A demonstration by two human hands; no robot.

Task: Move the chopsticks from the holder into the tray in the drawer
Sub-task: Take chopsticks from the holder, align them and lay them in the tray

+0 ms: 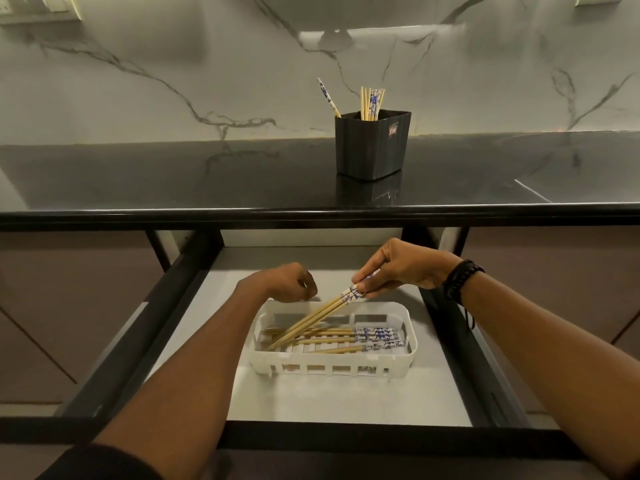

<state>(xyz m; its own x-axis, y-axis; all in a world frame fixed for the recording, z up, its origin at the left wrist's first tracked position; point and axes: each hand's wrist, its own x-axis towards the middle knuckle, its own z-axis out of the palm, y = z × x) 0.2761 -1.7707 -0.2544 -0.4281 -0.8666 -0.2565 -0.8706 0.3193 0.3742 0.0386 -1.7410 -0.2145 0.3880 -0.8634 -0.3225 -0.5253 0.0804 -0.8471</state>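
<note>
A dark polished desk [173, 174] runs across the view under a grey marble wall [138, 64] with dark veins. Right of the middle of the desk stands a black holder [372, 147], upright, with a bunch of chopsticks [372, 102] sticking out of it and one more leaning off to the left.

Below the desk edge a drawer [346, 407] is pulled out. A white slotted tray [332, 367] sits on its pale floor, with several laid chopsticks [374, 334] flat inside, patterned ends to the right.

The left hand [280, 282] hovers at the tray's far left rim, fingers curled under; I cannot tell whether it holds anything. The right hand [398, 268], a dark bracelet [460, 278] at its wrist, pinches the patterned end of a few held chopsticks [311, 322], which slope down to the left with their tips inside the tray.
</note>
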